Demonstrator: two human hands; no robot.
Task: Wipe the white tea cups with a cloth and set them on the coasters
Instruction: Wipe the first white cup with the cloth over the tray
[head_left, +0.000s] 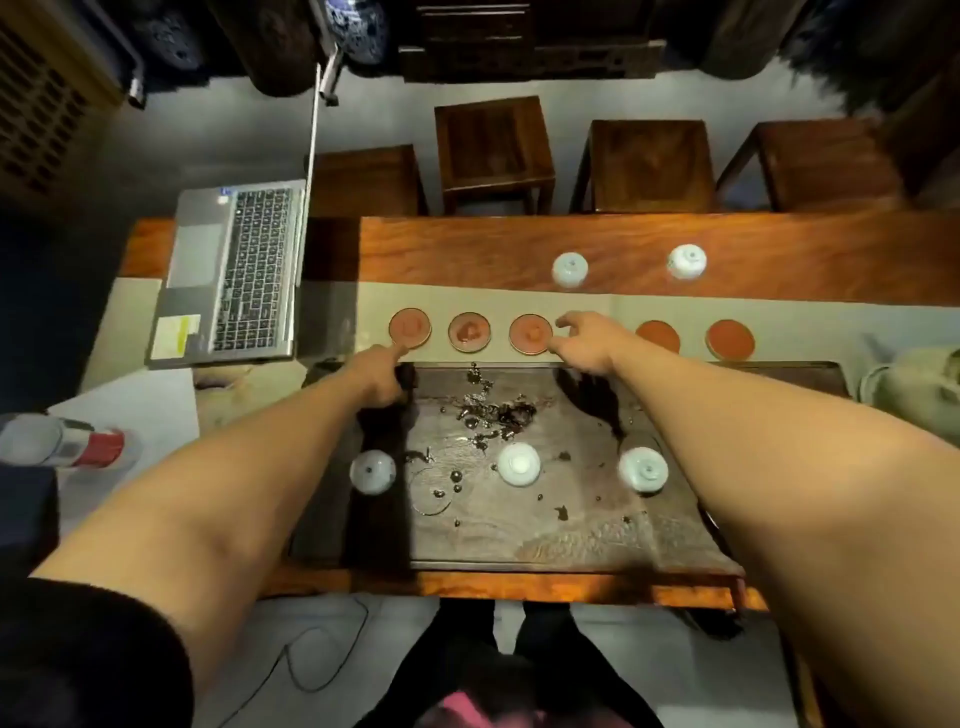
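Evidently nothing is wiped yet; the left hand (382, 376) holds nothing, forefinger stretched to the near edge of the leftmost coaster (410, 327), perhaps nudging it straight; the right hand (584, 340), fingers loosely spread and empty, touches the third coaster (530, 334), likely aligning the row of five. Three white cups (518, 464) sit upside down on the wet tea tray (571, 540), probably draining; two more cups (570, 269) stand inverted beyond the runner (675, 306); no cloth is clearly in view.

Dim room; warm light falls on the long reddish wooden counter (727, 249), glinting off wet spots on the dark tray (519, 519). Edges bend, corners darken, everything slightly soft.
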